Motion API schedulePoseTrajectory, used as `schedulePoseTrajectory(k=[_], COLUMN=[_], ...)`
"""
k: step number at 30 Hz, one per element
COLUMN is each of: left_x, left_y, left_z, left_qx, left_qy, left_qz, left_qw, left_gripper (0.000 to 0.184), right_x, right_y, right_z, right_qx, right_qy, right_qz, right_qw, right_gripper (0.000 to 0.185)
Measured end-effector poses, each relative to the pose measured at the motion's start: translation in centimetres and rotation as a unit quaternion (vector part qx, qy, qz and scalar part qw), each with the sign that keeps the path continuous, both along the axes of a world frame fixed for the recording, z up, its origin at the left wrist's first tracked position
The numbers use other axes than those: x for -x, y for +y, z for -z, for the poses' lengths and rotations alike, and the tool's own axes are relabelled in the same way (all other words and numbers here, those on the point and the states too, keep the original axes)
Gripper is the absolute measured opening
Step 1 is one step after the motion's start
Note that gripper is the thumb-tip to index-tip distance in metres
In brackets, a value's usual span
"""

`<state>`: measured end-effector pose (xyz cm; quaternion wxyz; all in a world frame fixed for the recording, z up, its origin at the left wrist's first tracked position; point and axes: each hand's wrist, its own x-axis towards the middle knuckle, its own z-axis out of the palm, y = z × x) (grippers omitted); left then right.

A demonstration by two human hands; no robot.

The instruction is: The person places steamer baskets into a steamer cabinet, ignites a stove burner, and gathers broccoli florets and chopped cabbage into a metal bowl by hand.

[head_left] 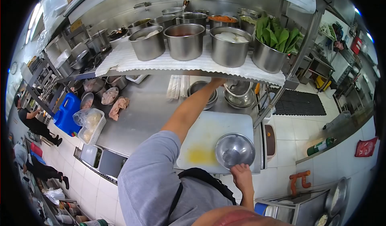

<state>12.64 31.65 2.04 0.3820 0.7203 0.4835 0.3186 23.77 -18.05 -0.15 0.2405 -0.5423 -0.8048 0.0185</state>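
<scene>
My right hand grips the near rim of a steel bowl, which sits on the right part of a white cutting board. A yellow stain marks the board left of the bowl. My left arm stretches forward under the shelf, and my left hand is mostly hidden behind the shelf's front edge. Near that hand are stacked dark bowls on the left and a strainer over steel bowls on the right.
Steel pots and a pot of leafy greens line the shelf. A white basket, a blue jug and a crumpled cloth lie left. Two people stand far left.
</scene>
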Motion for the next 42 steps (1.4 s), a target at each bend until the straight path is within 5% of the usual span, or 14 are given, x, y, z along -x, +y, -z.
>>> schedulePoseTrajectory(k=[11, 15, 18, 21, 27, 29, 33, 36, 39, 42], left_x=[2.9, 2.9, 2.9, 2.8, 1.8, 1.3, 1.0, 0.6, 0.6, 0.8], left_y=[-4.1, -3.8, -3.3, -3.3, -0.6, -1.2, -3.7, -2.3, -1.3, -1.3], left_z=[-4.9, -4.9, -5.0, -4.9, -1.5, -1.8, -3.6, -1.7, -0.4, -0.1], left_qx=[0.003, -0.187, -0.087, 0.021, -0.11, -0.23, -0.204, -0.301, -0.318, -0.405], left_qy=[0.081, 0.252, 0.28, 0.167, 0.179, 0.284, 0.275, 0.218, 0.297, 0.183], left_qz=[-0.013, -0.006, 0.042, 0.027, -0.008, -0.013, -0.035, -0.107, -0.04, -0.063], left_qw=[0.997, 0.949, 0.955, 0.985, 0.978, 0.931, 0.939, 0.922, 0.899, 0.894], left_gripper=[0.038, 0.041, 0.039, 0.038, 0.037, 0.036, 0.033, 0.033, 0.035, 0.038], right_x=[1.2, 1.4, 1.6, 1.7, 1.6, 1.5, 1.5, 1.7, 1.7, 1.5], right_y=[-1.1, -1.1, -1.2, -1.3, -1.2, -1.1, -1.3, -1.2, -1.1, -1.1], right_z=[0.9, 1.1, 1.3, 1.3, 1.6, 1.8, 1.7, 1.4, 1.8, 2.1], right_qx=[-0.002, -0.001, -0.003, -0.001, 0.002, 0.004, 0.012, 0.013, 0.013, 0.01], right_qy=[0.002, 0.015, 0.017, 0.018, 0.032, 0.037, 0.026, 0.019, 0.019, 0.008], right_qz=[0.038, 0.048, 0.052, 0.056, 0.058, 0.06, 0.069, 0.072, 0.077, 0.083], right_qw=[0.999, 0.999, 0.999, 0.998, 0.998, 0.997, 0.997, 0.997, 0.997, 0.996], right_gripper=[0.011, 0.012, 0.012, 0.013, 0.015, 0.016, 0.02, 0.023, 0.023, 0.023])
